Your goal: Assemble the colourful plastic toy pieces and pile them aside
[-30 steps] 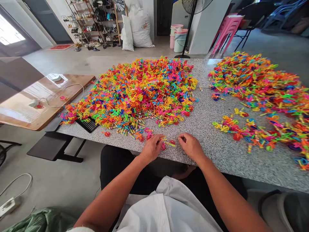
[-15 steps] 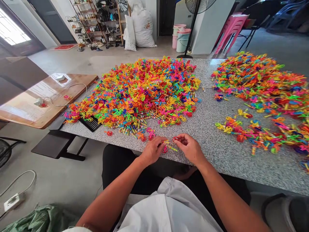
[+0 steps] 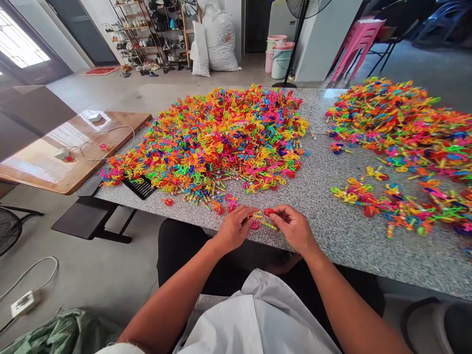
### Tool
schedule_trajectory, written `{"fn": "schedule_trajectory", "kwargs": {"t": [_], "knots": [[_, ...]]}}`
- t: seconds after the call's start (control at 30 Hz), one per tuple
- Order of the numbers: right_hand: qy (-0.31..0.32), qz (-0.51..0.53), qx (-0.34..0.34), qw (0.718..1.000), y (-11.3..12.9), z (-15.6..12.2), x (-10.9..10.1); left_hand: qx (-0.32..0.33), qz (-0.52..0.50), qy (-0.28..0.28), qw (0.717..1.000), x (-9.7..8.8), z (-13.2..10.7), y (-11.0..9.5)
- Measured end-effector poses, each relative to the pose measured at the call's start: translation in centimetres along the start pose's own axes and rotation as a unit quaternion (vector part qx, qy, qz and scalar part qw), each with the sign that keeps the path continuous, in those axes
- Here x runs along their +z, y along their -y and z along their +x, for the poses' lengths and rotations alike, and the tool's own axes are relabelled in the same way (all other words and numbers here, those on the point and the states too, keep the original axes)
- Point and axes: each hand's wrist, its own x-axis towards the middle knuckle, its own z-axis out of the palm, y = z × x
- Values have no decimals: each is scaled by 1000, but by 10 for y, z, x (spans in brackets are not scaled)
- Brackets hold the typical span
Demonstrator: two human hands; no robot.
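Observation:
Near the table's front edge, my left hand [image 3: 233, 227] pinches a thin stick with a yellow patterned wrap [image 3: 257, 215]. My right hand [image 3: 294, 227] is closed on a small red plastic piece [image 3: 269, 212], which meets or nearly meets the stick's right end; I cannot tell whether they are joined. Just below, a yellow-green stick [image 3: 268, 225] and a pink plastic piece [image 3: 255, 224] lie by my fingers. Behind my hands, a few pink and orange pieces [image 3: 231, 201] rest on the speckled table [image 3: 313, 196].
A large heap of colourful plastic pieces [image 3: 224, 132] covers the table's middle, with patterned sticks at its front. Another heap [image 3: 398, 118] spreads along the right. A black slotted tray [image 3: 139, 187] lies at the left edge, beside a wooden board [image 3: 121, 130]. A fan [image 3: 300, 29] stands behind.
My right hand has brought the red piece closer to the stick in my left hand. The whole view has shifted slightly.

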Motion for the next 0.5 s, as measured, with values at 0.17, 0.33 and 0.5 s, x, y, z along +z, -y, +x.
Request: {"fn": "schedule_trajectory", "kwargs": {"t": [0.17, 0.33, 0.5], "knots": [[37, -10, -6, 999, -4, -1, 1, -2, -10, 22, 1000, 0, 3, 1], [48, -12, -13, 999, -8, -1, 4, 6, -12, 43, 999, 0, 4, 0], [66, 4, -16, 998, -6, -4, 3, 16, -31, 76, 996, -5, 6, -2]]}}
